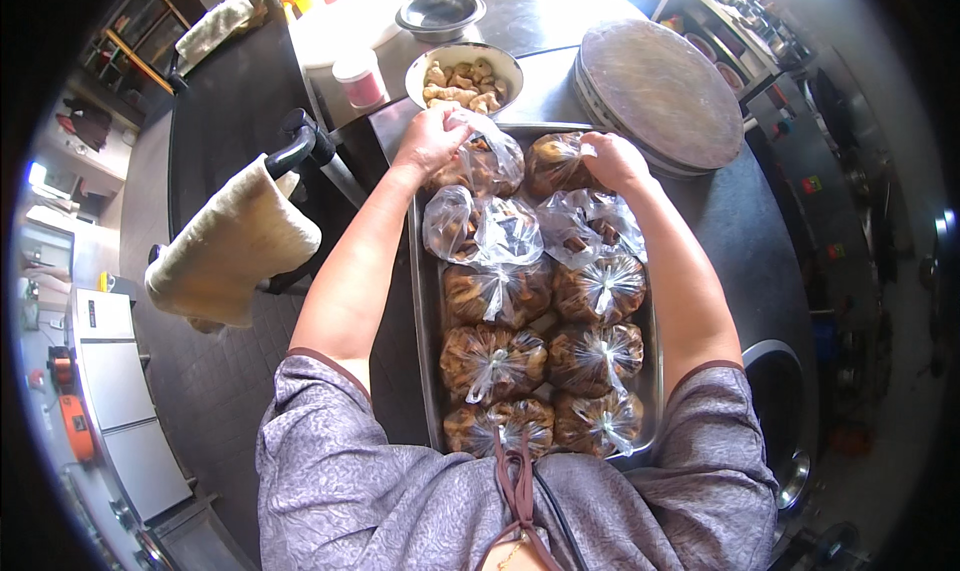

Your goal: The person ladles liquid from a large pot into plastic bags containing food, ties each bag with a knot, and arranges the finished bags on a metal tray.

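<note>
A deep metal tray (422, 323) before me holds clear plastic bags of brown food pieces in two columns. At its far left end, my left hand (435, 141) pinches the gathered top of one bag (501, 158). Across from it, my right hand (619, 162) grips the neck of the far right bag (555, 158). The second-row bags, left (484, 229) and right (589, 229), have loose, puffed-up plastic on top. Nearer to me, several bags (495, 361) are tied in knots. My fingers partly hide both far bags' necks.
Beyond the tray stand an enamel bowl of ginger root (469, 83), a pink-and-white jar (358, 79) and a metal bowl (441, 12). A thick round chopping block (660, 94) lies at the right. To the left, a cloth (232, 248) hangs over a black cart handle (294, 147).
</note>
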A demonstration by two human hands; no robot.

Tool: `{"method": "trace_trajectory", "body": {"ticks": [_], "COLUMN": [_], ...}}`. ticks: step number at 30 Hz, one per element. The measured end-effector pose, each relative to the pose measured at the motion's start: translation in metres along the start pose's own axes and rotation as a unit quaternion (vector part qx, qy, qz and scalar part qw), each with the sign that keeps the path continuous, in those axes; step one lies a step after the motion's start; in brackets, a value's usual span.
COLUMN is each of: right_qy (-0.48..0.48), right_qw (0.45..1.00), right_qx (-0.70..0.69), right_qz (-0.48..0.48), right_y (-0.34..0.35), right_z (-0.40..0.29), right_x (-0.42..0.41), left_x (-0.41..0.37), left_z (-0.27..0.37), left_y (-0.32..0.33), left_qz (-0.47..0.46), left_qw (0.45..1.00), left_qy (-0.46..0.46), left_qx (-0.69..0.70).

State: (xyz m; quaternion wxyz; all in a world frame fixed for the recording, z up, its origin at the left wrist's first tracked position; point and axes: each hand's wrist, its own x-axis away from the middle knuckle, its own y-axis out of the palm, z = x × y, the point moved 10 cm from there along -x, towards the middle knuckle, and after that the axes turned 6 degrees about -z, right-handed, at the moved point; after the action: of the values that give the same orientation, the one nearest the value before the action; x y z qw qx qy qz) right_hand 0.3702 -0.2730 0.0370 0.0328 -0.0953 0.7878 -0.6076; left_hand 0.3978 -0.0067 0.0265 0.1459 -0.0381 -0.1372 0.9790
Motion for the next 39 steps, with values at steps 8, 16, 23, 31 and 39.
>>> {"method": "trace_trajectory", "body": {"ticks": [8, 16, 23, 31, 39], "right_qy": [-0.072, -0.041, 0.168, -0.032, 0.145], "right_qw": [0.991, 0.982, 0.888, 0.983, 0.988], "right_qx": [-0.09, -0.072, -0.393, -0.146, 0.049], "right_qz": [0.072, 0.172, 0.171, -0.104, 0.004], "right_y": [-0.045, -0.029, -0.005, -0.053, -0.038], "right_z": [-0.089, -0.127, -0.012, -0.025, 0.062], "right_x": [0.019, 0.017, -0.004, 0.093, 0.137], "left_x": [0.044, 0.062, 0.081, 0.121, 0.124], "left_z": [0.005, 0.002, 0.005, 0.132, 0.125], "left_y": [-0.032, -0.028, -0.049, 0.029, 0.21], "left_qz": [0.036, 0.036, 0.074, -0.078, -0.294], "left_qw": [0.998, 0.998, 0.99, 0.984, 0.796], "left_qy": [-0.058, -0.039, 0.026, 0.09, 0.236], "left_qx": [-0.012, -0.018, -0.113, -0.131, -0.473]}}
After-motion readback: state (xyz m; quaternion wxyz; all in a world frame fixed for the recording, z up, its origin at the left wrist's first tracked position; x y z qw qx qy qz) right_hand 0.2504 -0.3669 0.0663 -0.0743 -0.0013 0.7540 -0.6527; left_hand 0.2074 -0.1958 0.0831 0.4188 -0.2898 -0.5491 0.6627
